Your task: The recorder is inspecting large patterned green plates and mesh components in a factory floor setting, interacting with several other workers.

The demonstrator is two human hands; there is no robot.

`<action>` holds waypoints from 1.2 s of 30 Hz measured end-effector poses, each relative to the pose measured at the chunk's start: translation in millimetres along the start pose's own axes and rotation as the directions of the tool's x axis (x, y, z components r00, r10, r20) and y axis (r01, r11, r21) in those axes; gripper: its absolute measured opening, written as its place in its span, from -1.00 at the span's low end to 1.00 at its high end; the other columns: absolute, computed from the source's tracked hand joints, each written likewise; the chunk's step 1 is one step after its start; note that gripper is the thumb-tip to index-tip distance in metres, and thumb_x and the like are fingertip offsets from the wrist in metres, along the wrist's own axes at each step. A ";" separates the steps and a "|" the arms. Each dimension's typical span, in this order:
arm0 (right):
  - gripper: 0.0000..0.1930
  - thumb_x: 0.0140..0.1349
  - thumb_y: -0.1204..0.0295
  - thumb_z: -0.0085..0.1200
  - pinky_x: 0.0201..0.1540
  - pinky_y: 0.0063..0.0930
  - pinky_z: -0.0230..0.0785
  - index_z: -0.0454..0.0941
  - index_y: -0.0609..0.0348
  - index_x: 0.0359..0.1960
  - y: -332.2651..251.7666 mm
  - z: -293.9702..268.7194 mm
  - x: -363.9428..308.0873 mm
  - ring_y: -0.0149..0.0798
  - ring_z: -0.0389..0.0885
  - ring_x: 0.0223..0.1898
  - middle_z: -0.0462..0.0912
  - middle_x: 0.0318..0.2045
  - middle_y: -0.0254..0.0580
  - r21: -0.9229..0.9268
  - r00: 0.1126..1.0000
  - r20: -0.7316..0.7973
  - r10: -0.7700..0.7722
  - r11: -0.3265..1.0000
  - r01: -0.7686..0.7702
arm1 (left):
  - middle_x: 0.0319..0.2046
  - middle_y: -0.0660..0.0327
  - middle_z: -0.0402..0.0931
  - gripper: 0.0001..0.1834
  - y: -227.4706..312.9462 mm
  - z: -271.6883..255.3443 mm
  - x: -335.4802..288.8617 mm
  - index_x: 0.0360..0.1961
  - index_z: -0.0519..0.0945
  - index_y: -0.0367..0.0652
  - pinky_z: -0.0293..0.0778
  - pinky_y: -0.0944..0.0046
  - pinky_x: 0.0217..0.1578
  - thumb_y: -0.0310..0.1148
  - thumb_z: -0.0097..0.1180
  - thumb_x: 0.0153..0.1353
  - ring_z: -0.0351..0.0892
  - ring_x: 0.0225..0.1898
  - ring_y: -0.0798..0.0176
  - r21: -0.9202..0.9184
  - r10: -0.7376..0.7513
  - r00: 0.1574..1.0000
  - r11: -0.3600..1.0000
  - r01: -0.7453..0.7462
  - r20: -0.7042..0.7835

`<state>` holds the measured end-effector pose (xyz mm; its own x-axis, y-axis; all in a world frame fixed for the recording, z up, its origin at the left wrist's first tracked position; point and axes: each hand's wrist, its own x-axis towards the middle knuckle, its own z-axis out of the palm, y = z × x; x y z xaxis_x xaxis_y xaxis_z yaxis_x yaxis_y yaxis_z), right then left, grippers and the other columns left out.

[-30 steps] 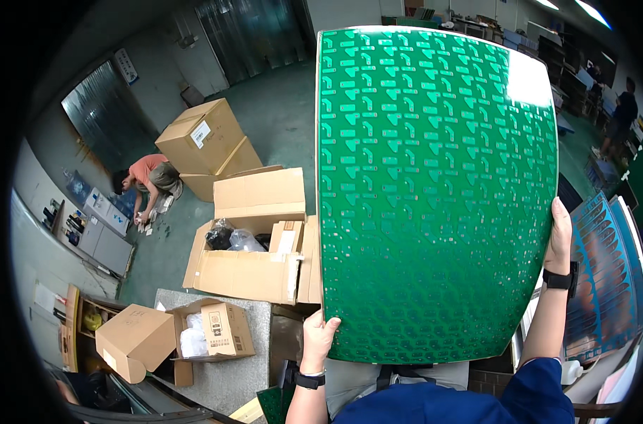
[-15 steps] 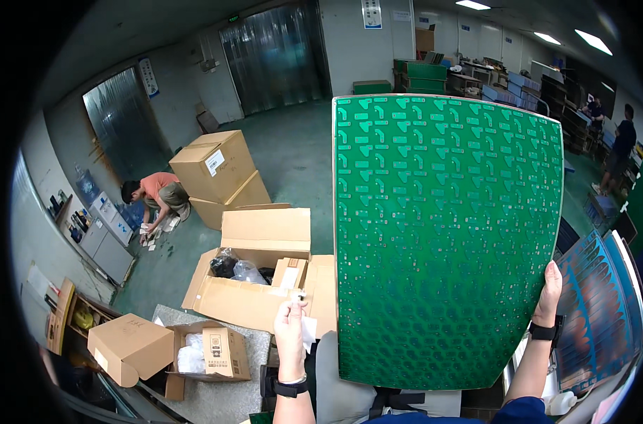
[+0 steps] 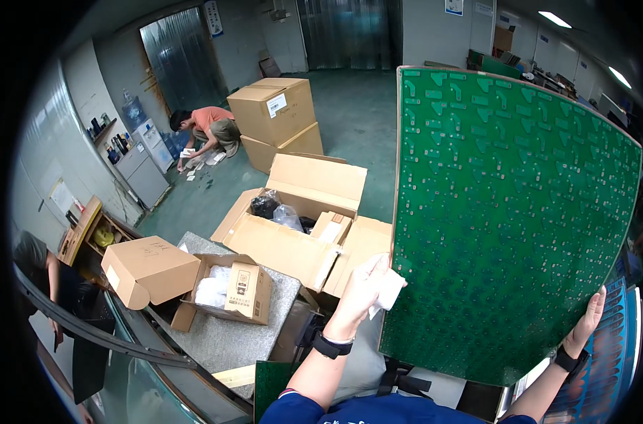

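Observation:
A large green circuit board panel [image 3: 505, 233] stands upright in front of me, covered in rows of small pads and traces. My right hand [image 3: 584, 324] is closed on its lower right edge. By the lower left edge is my left hand [image 3: 364, 283], its fingers closed on a small white wipe [image 3: 388, 290], which looks like folded paper or cloth. Whether those fingers also touch the board's edge I cannot tell. Both wrists wear black bands. Beneath my left forearm the corner of another green board [image 3: 270, 381] shows.
An open carton [image 3: 279, 244] with bags inside lies ahead, before two stacked cartons [image 3: 273, 116]. Smaller open boxes [image 3: 152, 268] rest on a grey speckled slab [image 3: 265, 332]. One person [image 3: 212, 131] crouches by papers; another [image 3: 39, 261] is at far left. Blue-patterned sheets [image 3: 614, 332] stand at right.
The view has turned left, and the board now sits farther right and tilted. My left hand has come up to the board's left edge with the white wipe, now more visible.

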<state>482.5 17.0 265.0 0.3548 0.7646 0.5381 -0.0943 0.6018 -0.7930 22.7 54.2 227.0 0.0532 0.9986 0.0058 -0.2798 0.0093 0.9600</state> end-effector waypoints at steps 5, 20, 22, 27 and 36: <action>-0.70 0.39 0.40 -0.17 0.10 -0.45 0.29 0.32 0.15 0.11 11.5 -60.0 36.8 -0.36 0.42 0.04 0.46 0.01 -0.27 -0.040 0.989 0.096 -0.114 0.992 0.118 | -0.34 0.15 0.61 -0.60 6.7 9.5 -2.1 -0.08 0.47 -0.26 0.44 0.41 -0.27 -0.15 -0.27 0.42 0.54 -0.30 0.41 -0.111 0.158 0.987 0.981 -0.157 0.007; -0.46 0.41 0.11 -0.38 0.35 -0.13 -0.04 0.01 0.07 0.35 37.0 74.4 20.6 -0.18 0.10 0.33 0.02 0.36 -0.16 0.448 0.839 0.490 0.235 0.758 -0.474 | 0.34 0.11 -0.03 -0.33 -28.0 -14.3 3.3 0.38 -0.12 -0.14 0.10 0.24 0.24 -0.38 -0.14 0.33 0.09 0.29 0.22 -0.387 0.157 0.988 0.910 -0.148 -0.008; -0.44 0.41 0.09 -0.41 0.35 -0.13 -0.05 0.00 0.08 0.35 30.2 71.5 8.4 -0.18 0.08 0.34 0.00 0.36 -0.16 0.450 0.827 0.493 0.270 0.734 -0.508 | 0.34 0.11 -0.03 -0.30 -27.1 -19.0 4.2 0.39 -0.13 -0.06 0.17 0.24 0.20 -0.42 -0.11 0.31 0.18 0.24 0.22 -0.466 0.185 0.982 0.866 -0.181 -0.037; -0.39 0.42 0.06 -0.47 0.28 -0.25 0.11 0.00 0.26 0.33 48.4 30.3 -6.6 -0.18 0.23 0.27 0.22 0.27 -0.07 0.239 0.699 0.457 0.551 0.681 -0.693 | 0.21 0.10 0.25 -0.27 -17.0 -32.9 -4.1 0.40 -0.14 0.12 0.31 0.20 0.10 -0.38 -0.06 0.31 0.36 0.12 0.24 -0.334 0.333 0.936 0.874 -0.352 -0.115; -0.49 0.35 0.19 -0.11 0.02 -0.59 0.30 0.30 0.39 0.15 50.3 14.3 -29.5 -0.42 0.50 -0.05 0.52 -0.01 -0.18 -0.263 0.809 0.270 0.522 0.848 -0.460 | 0.30 0.14 0.09 -0.30 -20.4 -37.0 0.8 0.40 -0.20 -0.05 0.12 0.26 0.22 -0.32 -0.14 0.36 0.18 0.23 0.29 -0.208 0.298 0.952 0.929 -0.307 -0.073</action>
<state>454.0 28.0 213.4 -0.0134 0.9951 0.0981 0.0017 0.0982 -0.9952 -7.1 56.7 197.1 -0.1029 0.9571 0.2710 -0.4751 -0.2866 0.8319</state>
